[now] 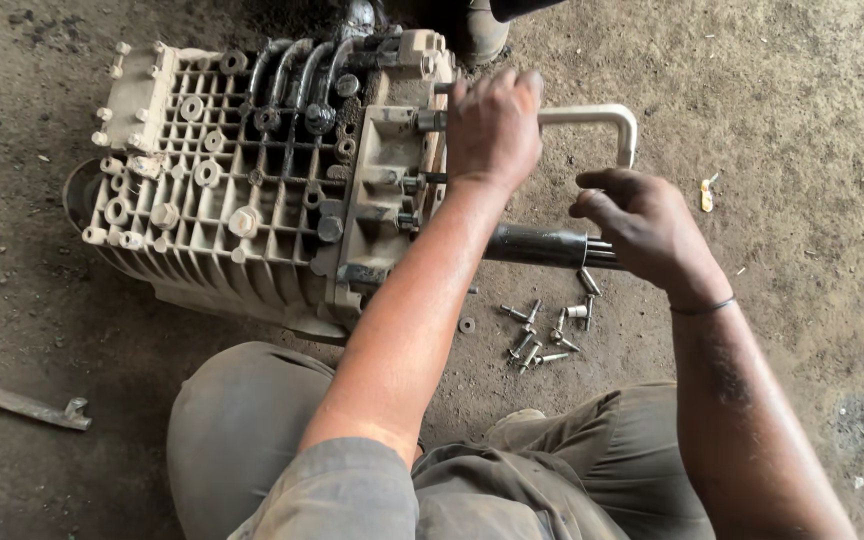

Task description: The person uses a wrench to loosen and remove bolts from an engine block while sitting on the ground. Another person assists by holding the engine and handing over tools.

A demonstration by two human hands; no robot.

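Soft, even daylight; sharp focus

No packages, labels, signs or screens in view; only bare metal parts and dirt floor [802,120].

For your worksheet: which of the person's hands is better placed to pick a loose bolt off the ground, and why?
Probably the right hand: it rests on the dark shaft, directly above the loose bolts on the ground. The left hand is farther away, up on the bent pale bar against the ribbed housing.

left hand [493,125] reaches forward on a straight arm, fingers curled closed; right hand [642,225] sits nearer, fingers bent, wrist angled.
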